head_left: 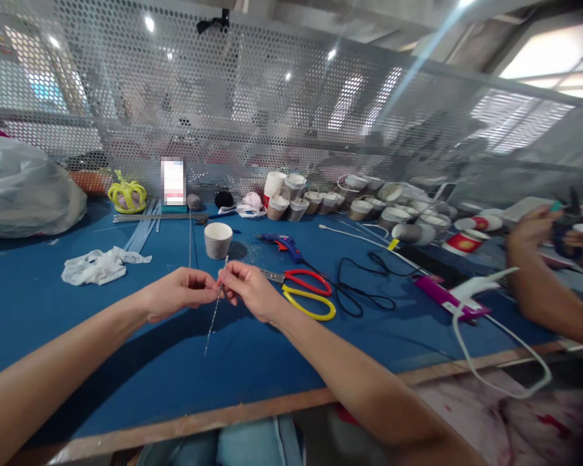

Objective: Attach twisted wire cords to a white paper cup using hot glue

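My left hand [184, 294] and my right hand [247, 288] meet at the middle of the blue table [175, 382]. Between their fingertips is a thin, twisted, whitish strand [214, 323], its lower end hanging down toward the table's front. Both hands pinch it near its top. Just beyond the fingers stands a small grey-white cup [218, 241], upright. Scissors [308, 291] with one red and one yellow handle lie right of my right hand. A blue glue gun [284, 246] rests behind them.
White lace [97, 265] and thin strips [143, 230] lie at the left. A yellow crown-like piece [126, 195] and a lit phone [173, 182] stand behind. Many cups [359, 208] line the back right, near a magenta glue gun [449, 299]. Another person's arm [544, 285] reaches in at the right.
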A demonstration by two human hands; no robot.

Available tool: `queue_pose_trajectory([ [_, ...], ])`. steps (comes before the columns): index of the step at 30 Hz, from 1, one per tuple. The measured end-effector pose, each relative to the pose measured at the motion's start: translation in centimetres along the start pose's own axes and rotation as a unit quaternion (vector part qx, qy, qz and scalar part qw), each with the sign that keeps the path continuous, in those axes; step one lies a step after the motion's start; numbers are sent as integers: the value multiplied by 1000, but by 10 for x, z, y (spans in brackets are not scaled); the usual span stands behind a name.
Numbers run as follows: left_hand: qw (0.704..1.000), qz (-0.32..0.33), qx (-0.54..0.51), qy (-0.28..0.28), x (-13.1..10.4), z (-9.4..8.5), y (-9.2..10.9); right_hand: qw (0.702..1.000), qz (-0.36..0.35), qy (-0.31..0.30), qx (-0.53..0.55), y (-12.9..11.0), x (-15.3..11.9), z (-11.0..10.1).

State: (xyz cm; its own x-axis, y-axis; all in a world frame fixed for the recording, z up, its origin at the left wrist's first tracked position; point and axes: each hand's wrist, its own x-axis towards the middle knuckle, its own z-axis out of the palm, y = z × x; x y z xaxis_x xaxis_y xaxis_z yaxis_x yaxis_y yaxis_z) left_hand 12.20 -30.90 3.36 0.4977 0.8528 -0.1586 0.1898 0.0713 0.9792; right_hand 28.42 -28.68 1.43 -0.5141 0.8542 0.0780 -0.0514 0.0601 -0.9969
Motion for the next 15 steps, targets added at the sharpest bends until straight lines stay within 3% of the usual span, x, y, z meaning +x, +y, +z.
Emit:
queue_pose_trajectory([
  [7, 989, 60, 134, 27, 3, -3, -5, 995, -23, 19, -92, 1, 0, 0],
  [15, 994, 27, 94, 41, 1, 2, -2, 979, -52, 65, -184, -3, -2, 0],
])
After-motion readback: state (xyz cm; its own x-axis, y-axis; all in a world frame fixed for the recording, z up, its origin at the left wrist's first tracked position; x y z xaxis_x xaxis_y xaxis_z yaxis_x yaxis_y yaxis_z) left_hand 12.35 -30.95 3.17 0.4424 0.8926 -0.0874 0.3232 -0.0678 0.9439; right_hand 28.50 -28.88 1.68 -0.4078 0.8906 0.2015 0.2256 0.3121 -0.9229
